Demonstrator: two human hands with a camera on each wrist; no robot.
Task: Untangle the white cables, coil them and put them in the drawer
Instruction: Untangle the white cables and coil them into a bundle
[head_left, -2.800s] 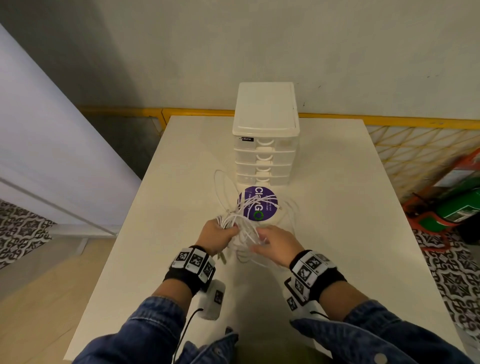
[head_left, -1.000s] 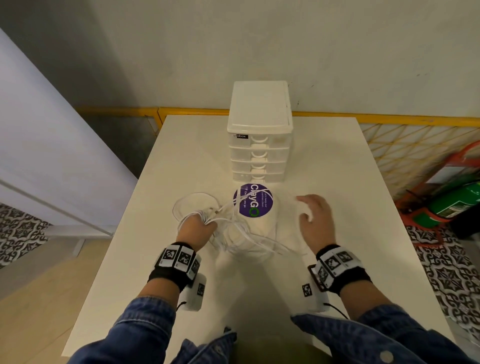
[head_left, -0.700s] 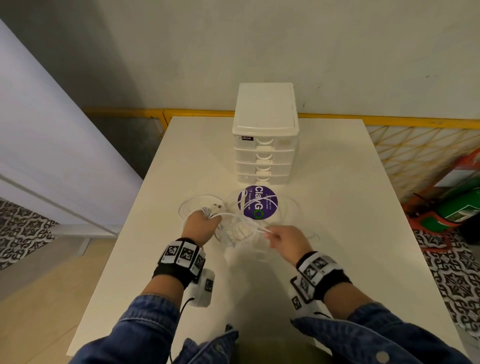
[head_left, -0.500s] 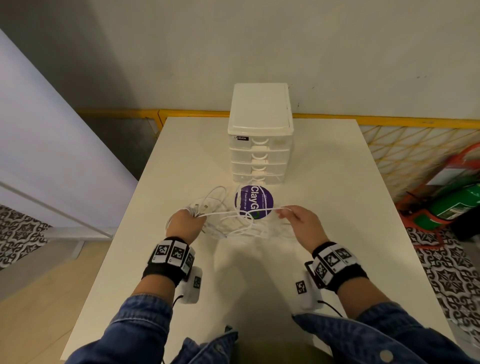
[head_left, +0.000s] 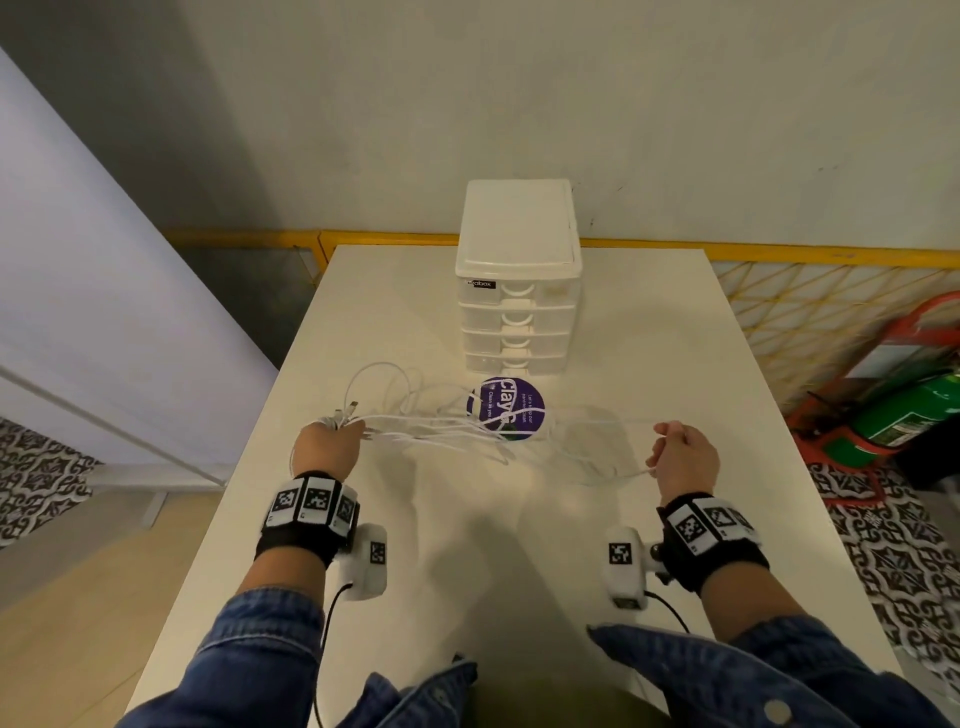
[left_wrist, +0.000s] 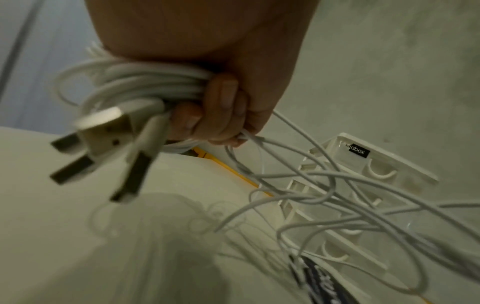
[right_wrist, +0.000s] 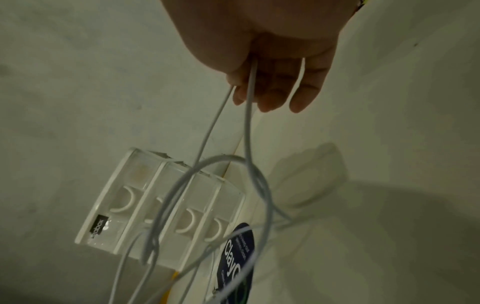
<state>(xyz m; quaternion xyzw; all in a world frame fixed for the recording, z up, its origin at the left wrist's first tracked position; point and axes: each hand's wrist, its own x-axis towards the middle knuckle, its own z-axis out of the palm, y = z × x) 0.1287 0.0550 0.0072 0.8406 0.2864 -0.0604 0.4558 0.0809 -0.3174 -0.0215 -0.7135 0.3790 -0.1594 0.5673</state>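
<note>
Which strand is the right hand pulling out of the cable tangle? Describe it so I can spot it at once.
Start at the white drawer unit at the back of the table, then drop to the purple round sticker before it. From the white cables crossing it, one thin strand runs rightward, alone, to the right hand; the rest gather in the left hand.

A black label on the drawer unit ends "abox"; purple round sticker reads "Clay".
</note>
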